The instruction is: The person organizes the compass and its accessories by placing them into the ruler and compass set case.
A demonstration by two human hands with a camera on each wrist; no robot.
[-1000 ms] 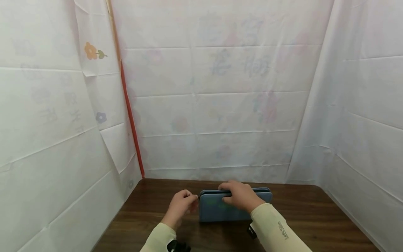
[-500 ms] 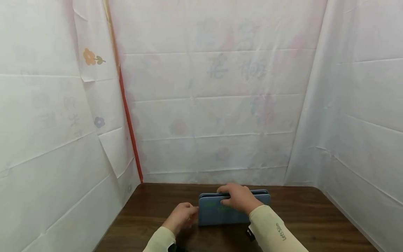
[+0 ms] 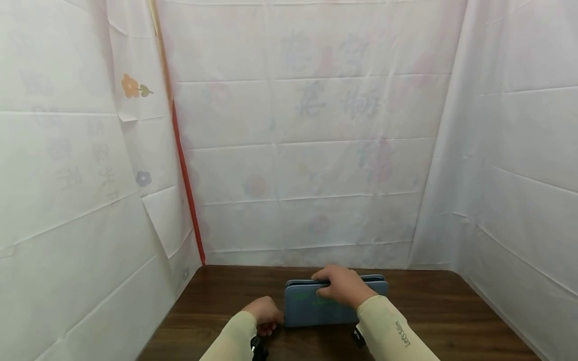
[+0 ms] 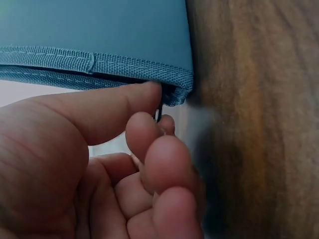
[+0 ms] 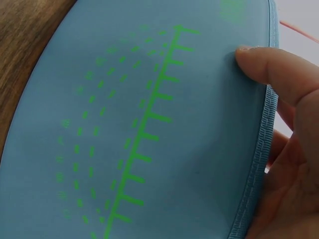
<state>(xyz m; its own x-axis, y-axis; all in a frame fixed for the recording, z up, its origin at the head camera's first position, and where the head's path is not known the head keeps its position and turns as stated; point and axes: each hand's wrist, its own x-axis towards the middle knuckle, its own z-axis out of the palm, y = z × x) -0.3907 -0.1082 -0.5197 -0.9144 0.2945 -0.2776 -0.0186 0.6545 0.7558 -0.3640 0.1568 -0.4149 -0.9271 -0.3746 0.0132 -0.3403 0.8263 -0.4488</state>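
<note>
A blue zippered case (image 3: 311,307) stands on its long edge on the brown table. Green ruler-like marks are printed on its face (image 5: 149,124). My right hand (image 3: 341,287) grips its top edge from above, the thumb (image 5: 259,59) lying on the printed side. At the case's lower left corner, my left hand (image 3: 266,312) pinches a small dark zipper pull (image 4: 159,112) between thumb and curled fingers. Along the edge in the left wrist view, a dark gap shows between the two fabric zipper tapes (image 4: 134,68). Most of the pull is hidden by the fingers.
White sheets with faint prints hang behind the table (image 3: 217,286) and on both sides. A red strip (image 3: 185,175) runs down the back left corner. Both forearms wear pale sleeves (image 3: 393,326), with dark wrist devices (image 3: 258,347) below them.
My left hand has moved down along the case's left end, from the upper corner to near the table. My right hand keeps its grip on the top. The head view has tilted slightly upward.
</note>
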